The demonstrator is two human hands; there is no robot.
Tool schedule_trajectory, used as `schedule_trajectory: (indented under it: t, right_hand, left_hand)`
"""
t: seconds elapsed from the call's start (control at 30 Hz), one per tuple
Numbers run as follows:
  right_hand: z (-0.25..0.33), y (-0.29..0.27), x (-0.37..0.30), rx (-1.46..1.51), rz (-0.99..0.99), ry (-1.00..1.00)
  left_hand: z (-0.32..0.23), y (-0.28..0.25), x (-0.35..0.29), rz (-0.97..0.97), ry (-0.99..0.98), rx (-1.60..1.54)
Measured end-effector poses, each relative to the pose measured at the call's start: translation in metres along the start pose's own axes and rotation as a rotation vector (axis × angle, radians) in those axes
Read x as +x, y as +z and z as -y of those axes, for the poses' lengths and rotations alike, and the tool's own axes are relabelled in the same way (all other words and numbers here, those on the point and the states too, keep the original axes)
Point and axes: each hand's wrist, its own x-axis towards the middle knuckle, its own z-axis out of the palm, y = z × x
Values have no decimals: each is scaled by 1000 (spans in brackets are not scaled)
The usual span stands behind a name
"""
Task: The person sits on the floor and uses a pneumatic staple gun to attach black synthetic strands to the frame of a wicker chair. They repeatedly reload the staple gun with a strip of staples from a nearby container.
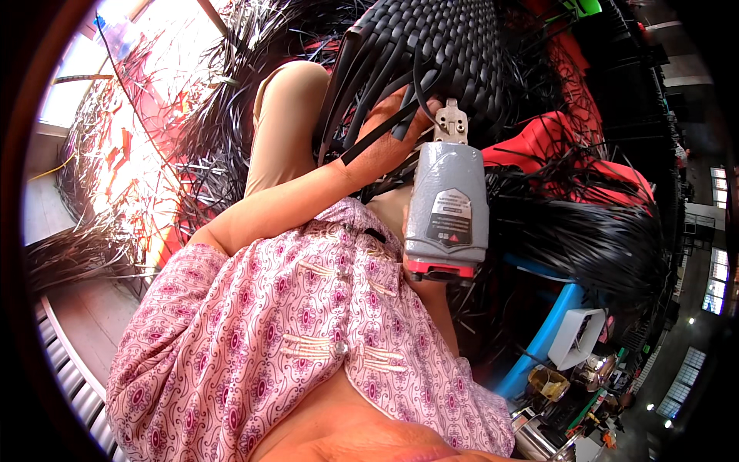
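- Grey power tool [446,192]: in front of the torso, nose near the woven black panel [435,42] and left hand [381,157].
- Left grip: black strip [368,144] crosses it; can't tell if pinching. Right grip: hidden behind tool, can't tell.
- I'd keep strip flat, nose square, fingertips clear.

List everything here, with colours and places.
Tool: one, grey and red, centre right
Woven piece: one, black, top centre
Strips: uncountable, black, left and right
Red pieces: several, red, among strips
Blue object: one, blue, lower right
White box: one, white, lower right
Green object: one, green, top right
Clutter: several items, mixed, lower right
Windows: several, pale, far right
Shirt: one, pink patterned, lower centre
Trousers: one pair, beige, upper centre
Left hand: one, bare, at woven edge
Right forearm: one, bare, below tool
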Motion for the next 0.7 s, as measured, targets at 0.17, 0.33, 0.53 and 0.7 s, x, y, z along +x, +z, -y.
schedule_trajectory:
  t: [0.17,0.33,0.53,0.7]
  right_hand:
    - [31,2,10,-480,-48,-580]
    - [37,1,2,-646,-100,-664]
    - [83,17,12,-156,-139,-435]
    - [79,15,11,-641,-225,-567]
  left_hand:
    - [2,-1,2,71,-120,-115]
    - [2,-3,-4,64,-138,-158]
    - [13,2,-2,25,0,1]
    - [-10,-8,7,72,-228,-176]
